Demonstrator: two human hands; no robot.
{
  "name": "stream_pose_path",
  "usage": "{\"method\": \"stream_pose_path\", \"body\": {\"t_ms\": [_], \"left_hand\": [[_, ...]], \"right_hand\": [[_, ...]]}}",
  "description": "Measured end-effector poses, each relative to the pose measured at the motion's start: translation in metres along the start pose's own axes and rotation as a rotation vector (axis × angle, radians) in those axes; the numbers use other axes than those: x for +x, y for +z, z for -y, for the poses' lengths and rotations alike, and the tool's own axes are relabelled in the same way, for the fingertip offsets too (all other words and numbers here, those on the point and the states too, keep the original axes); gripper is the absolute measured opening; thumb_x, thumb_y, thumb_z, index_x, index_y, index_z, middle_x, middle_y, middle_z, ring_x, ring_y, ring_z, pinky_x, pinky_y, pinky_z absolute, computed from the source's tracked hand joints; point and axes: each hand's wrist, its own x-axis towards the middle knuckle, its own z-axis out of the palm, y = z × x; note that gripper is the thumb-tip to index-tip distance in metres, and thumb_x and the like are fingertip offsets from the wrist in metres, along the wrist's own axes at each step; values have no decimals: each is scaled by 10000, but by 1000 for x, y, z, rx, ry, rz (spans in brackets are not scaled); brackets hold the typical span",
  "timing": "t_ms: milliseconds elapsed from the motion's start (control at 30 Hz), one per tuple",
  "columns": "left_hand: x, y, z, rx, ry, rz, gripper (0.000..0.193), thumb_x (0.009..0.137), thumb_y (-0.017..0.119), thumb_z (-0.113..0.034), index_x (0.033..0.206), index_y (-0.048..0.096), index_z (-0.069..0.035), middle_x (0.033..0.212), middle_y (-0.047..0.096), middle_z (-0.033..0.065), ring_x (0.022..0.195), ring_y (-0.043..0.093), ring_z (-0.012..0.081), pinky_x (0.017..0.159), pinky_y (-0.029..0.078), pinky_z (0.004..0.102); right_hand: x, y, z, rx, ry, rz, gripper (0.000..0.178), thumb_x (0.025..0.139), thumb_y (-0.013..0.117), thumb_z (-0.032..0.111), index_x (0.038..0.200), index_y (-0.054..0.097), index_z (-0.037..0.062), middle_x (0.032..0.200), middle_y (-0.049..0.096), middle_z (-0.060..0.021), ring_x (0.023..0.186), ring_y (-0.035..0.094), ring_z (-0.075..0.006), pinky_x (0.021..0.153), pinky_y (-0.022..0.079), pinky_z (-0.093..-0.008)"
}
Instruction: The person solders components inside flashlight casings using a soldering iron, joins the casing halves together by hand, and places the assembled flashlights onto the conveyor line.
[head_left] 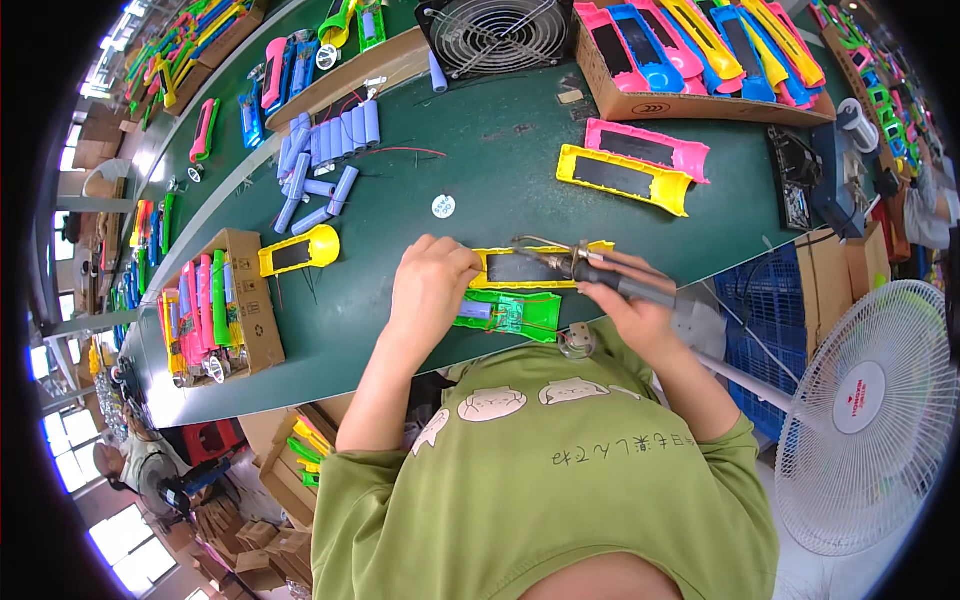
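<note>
My right hand (632,300) grips a soldering iron (645,290) with a dark handle. Its metal front part reaches left over a yellow plastic shell half (520,268) with a dark panel set in it. At the left end of that shell my left hand (430,275) is closed in a pinch; what its fingertips hold is hidden. Just nearer to me lies a green shell half (545,312) with a purple battery cell (474,310), a small circuit board (509,316) and red wires inside. A round metallic piece (577,341) sits by its right end.
Purple battery cells (345,132) lie in a group at back left. Pink (690,158) and yellow (665,190) shell halves rest at back right, before a cardboard box (700,106) of shells. A black fan (497,35) stands behind; a white fan (865,420) is at right.
</note>
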Motion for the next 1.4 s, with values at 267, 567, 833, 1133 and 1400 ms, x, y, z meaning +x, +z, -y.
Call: {"method": "stream_pose_path", "body": {"t_ms": [267, 567, 833, 1133, 1400], "left_hand": [[16, -2, 1, 182, 60, 293, 28, 677, 597, -84, 689, 623, -81, 667, 531, 59, 727, 506, 247, 642, 407, 362], [16, 4, -2, 301, 67, 278, 37, 674, 600, -109, 652, 620, -86, 665, 520, 60, 743, 512, 241, 649, 414, 354], [19, 4, -2, 329, 90, 299, 41, 677, 596, -113, 656, 617, -85, 664, 513, 72, 735, 518, 243, 640, 427, 349], [19, 6, -5, 383, 78, 298, 42, 663, 609, -119, 638, 617, -86, 666, 518, 71, 739, 523, 240, 634, 433, 350], [20, 4, -6, 386, 62, 315, 36, 657, 619, -123, 644, 635, -93, 665, 526, 66, 737, 528, 235, 629, 430, 347]], "right_hand": [[11, 22, -7, 729, 702, -105, 140, 791, 616, 9, 915, 579, -43, 757, 615, -89, 615, 597, -109, 507, 466, -210], [17, 26, -2, 624, 722, -42, 122, 791, 611, 49, 893, 603, -18, 745, 625, -80, 598, 610, -119, 475, 431, -201], [15, 28, -2, 614, 707, -35, 126, 798, 599, 37, 912, 599, -17, 762, 629, -72, 615, 618, -121, 481, 431, -198], [8, 18, 1, 683, 658, -80, 147, 787, 622, 13, 924, 596, -31, 817, 627, -91, 673, 625, -134, 539, 477, -215], [-11, -8, 15, 80, 154, -69, 316, 730, 686, 30, 1021, 563, 16, 873, 625, -129, 776, 635, -255, 674, 511, -306]]}}
